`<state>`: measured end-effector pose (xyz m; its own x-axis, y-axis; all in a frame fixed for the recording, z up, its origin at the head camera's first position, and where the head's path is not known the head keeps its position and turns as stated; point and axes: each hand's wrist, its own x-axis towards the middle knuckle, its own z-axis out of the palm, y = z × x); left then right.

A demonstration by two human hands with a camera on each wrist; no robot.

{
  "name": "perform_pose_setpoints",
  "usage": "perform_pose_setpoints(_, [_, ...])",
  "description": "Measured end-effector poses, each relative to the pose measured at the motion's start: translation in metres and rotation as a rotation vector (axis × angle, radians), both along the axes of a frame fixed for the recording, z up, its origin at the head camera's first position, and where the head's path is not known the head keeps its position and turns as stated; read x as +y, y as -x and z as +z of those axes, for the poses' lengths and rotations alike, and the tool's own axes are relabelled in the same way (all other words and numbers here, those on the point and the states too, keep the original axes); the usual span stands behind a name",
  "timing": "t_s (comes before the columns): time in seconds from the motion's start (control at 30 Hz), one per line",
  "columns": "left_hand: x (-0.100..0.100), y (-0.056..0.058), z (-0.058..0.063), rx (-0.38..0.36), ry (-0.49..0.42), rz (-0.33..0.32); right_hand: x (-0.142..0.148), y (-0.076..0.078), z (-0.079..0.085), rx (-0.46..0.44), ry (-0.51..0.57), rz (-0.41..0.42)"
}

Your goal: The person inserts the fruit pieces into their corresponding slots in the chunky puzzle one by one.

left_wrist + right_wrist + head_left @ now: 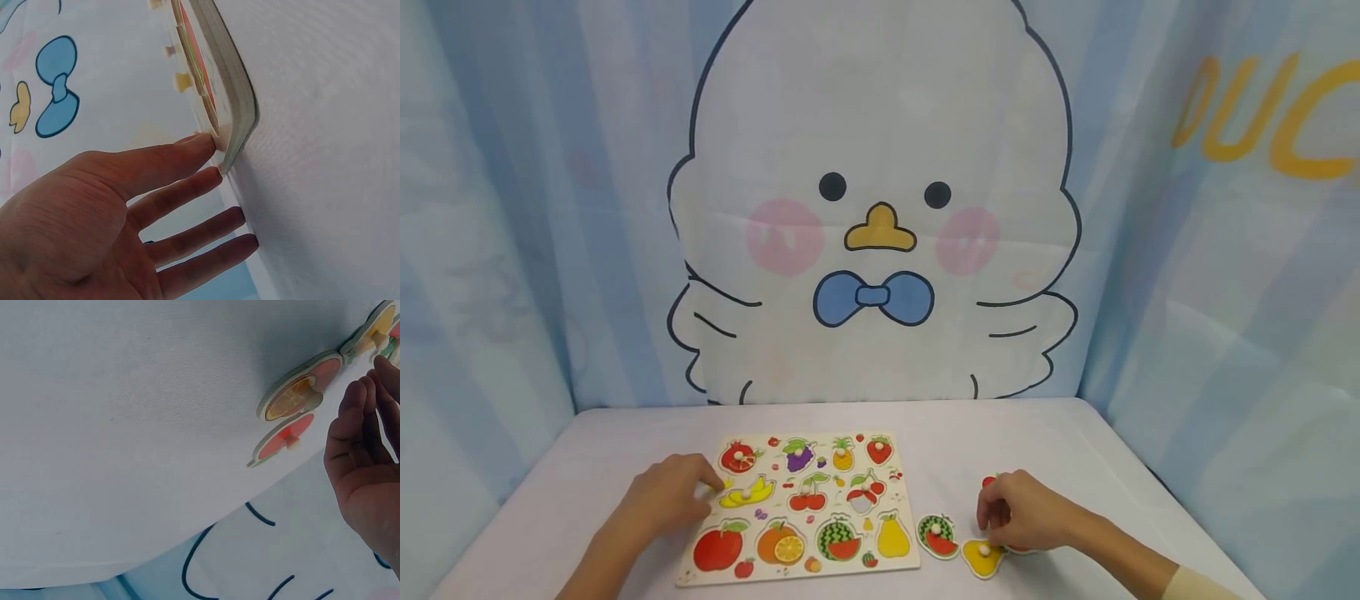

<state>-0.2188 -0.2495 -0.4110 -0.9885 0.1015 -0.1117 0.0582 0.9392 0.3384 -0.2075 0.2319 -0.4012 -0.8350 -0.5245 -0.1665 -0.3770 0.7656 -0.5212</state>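
Observation:
My left hand is at the left edge of a white fruit puzzle board. In the left wrist view its thumb and index fingertip touch the board's edge, the other fingers spread straight. To the board's right, my right hand hovers with bent fingers just over a yellow pear piece. The right wrist view shows its fingertips close to the knob of that pear piece, with nothing visible between them. A watermelon piece lies between board and pear. An orange piece and a red piece lie nearby.
The board lies on a white-covered table. Several knobbed pieces sit in its upper rows, such as a banana piece and a grape piece. A curtain with a printed duck hangs behind.

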Motion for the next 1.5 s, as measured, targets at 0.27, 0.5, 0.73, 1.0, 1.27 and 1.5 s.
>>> perform_pose_setpoints(0.27, [-0.003,-0.001,0.002,0.004,-0.002,-0.01,0.011,-0.001,-0.001,0.026,0.004,0.001])
perform_pose_setpoints(0.5, [0.001,0.002,0.001,-0.007,0.004,-0.021,0.026,-0.007,-0.002,0.055,-0.009,-0.042])
perform_pose_setpoints(0.73, [0.0,0.002,0.0,-0.025,0.003,-0.013,0.031,-0.009,-0.008,0.052,0.002,-0.091])
perform_pose_setpoints(1.0, [0.0,0.003,-0.001,-0.021,0.001,-0.01,0.034,-0.009,-0.011,0.066,0.005,-0.142])
perform_pose_setpoints(1.27, [0.0,0.003,-0.002,-0.008,-0.003,-0.016,0.038,-0.007,-0.012,0.065,0.003,-0.133])
perform_pose_setpoints(1.5, [0.001,0.001,0.0,0.006,0.0,-0.021,0.038,-0.006,-0.012,0.065,0.017,-0.128])
